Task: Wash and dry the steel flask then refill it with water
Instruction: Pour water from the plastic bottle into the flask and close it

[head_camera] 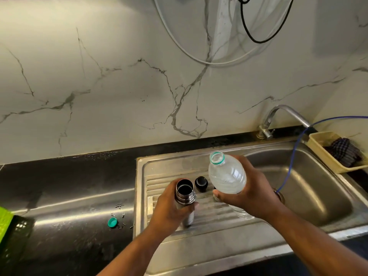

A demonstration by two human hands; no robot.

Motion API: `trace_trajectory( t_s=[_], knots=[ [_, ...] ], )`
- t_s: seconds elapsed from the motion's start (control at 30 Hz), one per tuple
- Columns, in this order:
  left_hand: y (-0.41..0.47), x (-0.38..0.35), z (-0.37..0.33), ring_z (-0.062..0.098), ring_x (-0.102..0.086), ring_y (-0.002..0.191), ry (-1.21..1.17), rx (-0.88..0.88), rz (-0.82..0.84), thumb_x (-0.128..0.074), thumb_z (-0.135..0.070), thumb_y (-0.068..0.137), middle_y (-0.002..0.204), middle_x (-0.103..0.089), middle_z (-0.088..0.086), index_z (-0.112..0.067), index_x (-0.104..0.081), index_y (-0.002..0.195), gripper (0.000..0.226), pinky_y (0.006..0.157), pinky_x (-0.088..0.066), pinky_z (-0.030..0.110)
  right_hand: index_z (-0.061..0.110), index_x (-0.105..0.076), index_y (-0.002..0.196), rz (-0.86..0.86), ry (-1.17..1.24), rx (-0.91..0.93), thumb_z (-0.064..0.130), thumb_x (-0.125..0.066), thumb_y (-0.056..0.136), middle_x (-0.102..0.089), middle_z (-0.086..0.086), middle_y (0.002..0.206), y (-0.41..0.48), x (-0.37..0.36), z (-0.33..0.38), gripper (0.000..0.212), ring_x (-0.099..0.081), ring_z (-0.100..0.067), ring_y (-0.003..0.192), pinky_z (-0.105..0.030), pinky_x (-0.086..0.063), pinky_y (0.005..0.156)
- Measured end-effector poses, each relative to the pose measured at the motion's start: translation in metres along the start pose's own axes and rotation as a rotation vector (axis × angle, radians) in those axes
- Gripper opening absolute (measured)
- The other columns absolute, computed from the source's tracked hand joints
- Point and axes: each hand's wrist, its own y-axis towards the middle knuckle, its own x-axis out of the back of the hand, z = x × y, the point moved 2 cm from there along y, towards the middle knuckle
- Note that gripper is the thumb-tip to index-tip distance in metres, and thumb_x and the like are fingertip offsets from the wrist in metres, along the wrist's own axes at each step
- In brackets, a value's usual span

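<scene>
The steel flask (pixel 185 193) stands upright on the ribbed drainboard (pixel 215 214), its mouth open and dark inside. My left hand (pixel 169 210) grips its body from the left. My right hand (pixel 251 192) holds a clear plastic water bottle (pixel 226 175), uncapped with a green neck ring, upright just right of the flask and above the drainboard. The flask's black lid (pixel 201 183) sits on the drainboard between flask and bottle. A green bottle cap (pixel 112 222) lies on the black counter to the left.
The steel sink basin (pixel 310 182) lies to the right, with a tap (pixel 278 116) behind and a blue hose (pixel 292 154) running into it. A yellow tray (pixel 322 154) with a dark cloth sits at the far right. A green crate (pixel 8 226) stands at the left edge.
</scene>
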Motion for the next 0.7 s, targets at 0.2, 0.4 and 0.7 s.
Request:
trace_trajectory(
  t_s=[0.2,0.4,0.7],
  knots=[
    [0.001,0.017,0.006,-0.006,-0.056,0.114,0.068,-0.002,-0.017,-0.09,-0.038,0.072,0.119,-0.062,-0.026,-0.041,-0.049,0.129,0.07,0.091,-0.042,0.007,0.051,-0.039,0.128,0.183,-0.118,0.047,0.048,-0.092,0.066,-0.057,0.03,0.119,0.021,-0.011,-0.005,0.081,-0.056,0.007,0.112,-0.009,-0.049,0.085],
    [0.004,0.02,0.011,0.003,-0.062,0.107,0.082,0.032,-0.047,-0.091,-0.031,0.068,0.114,-0.064,-0.022,-0.04,-0.052,0.125,0.07,0.093,-0.053,0.025,0.041,-0.044,0.13,0.332,-0.259,0.068,0.052,-0.089,0.069,-0.06,0.019,0.119,0.034,-0.025,-0.011,0.077,-0.062,-0.007,0.106,-0.03,-0.057,0.092],
    [0.004,0.027,0.012,0.002,-0.064,0.101,0.057,0.099,-0.048,-0.092,-0.023,0.07,0.107,-0.063,-0.025,-0.042,-0.05,0.121,0.069,0.088,-0.052,0.02,0.038,-0.044,0.127,0.473,-0.471,0.13,0.052,-0.085,0.072,-0.059,0.016,0.118,0.048,-0.037,-0.01,0.07,-0.06,-0.009,0.102,-0.034,-0.057,0.088]
  ],
)
